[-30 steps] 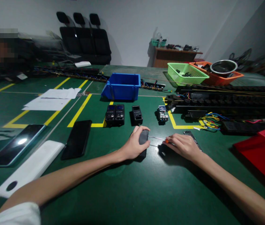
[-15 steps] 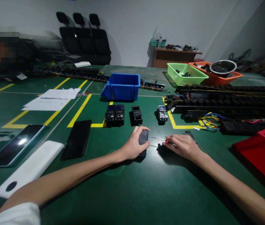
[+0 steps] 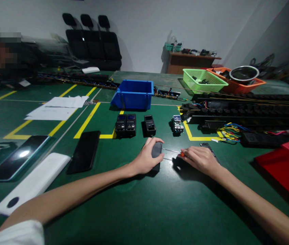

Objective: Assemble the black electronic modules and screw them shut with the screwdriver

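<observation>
Nearest, both hands rest on the green worktop [image 3: 144, 211]: the left hand [image 3: 146, 158] is wrapped around a small black module [image 3: 156, 150] lying at the middle of the worktop, and the right hand [image 3: 202, 159] pinches a thin screwdriver [image 3: 171, 150] whose shaft points at the module's side. Just beyond stand three more black modules [image 3: 134, 125] by the yellow tape. Farther back sits a blue bin [image 3: 133, 94], with a green basket [image 3: 201, 79] to its right.
</observation>
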Demonstrator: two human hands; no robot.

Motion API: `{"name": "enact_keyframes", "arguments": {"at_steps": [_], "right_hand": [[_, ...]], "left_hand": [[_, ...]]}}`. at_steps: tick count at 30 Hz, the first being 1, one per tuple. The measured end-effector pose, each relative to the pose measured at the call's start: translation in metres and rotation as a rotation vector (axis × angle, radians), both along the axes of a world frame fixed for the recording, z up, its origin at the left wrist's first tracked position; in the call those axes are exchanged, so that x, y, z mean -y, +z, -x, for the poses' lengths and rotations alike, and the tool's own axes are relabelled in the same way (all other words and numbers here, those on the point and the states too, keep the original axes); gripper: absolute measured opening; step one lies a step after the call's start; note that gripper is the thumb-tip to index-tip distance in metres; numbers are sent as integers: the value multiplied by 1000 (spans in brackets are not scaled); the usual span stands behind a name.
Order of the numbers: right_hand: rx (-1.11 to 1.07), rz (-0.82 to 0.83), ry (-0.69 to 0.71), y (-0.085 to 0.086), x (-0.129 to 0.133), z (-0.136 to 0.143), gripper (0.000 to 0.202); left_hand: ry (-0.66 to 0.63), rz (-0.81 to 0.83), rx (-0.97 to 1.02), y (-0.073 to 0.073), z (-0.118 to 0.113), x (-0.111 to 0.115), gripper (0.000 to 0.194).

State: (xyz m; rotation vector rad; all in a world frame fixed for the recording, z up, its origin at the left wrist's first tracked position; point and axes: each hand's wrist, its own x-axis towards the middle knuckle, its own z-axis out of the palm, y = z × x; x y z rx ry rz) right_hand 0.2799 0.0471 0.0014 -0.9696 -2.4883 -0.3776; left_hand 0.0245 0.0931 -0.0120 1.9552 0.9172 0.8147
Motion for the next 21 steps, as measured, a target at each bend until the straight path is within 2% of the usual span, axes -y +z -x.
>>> {"name": "enact_keyframes", "arguments": {"at_steps": [12, 21], "right_hand": [[-10, 11, -46, 3, 1, 2, 13], [-36, 50, -69, -6, 1, -1, 16]], "left_hand": [[0, 8, -1, 1, 0, 0, 38], [-9, 1, 7, 0, 0, 0, 37]]}}
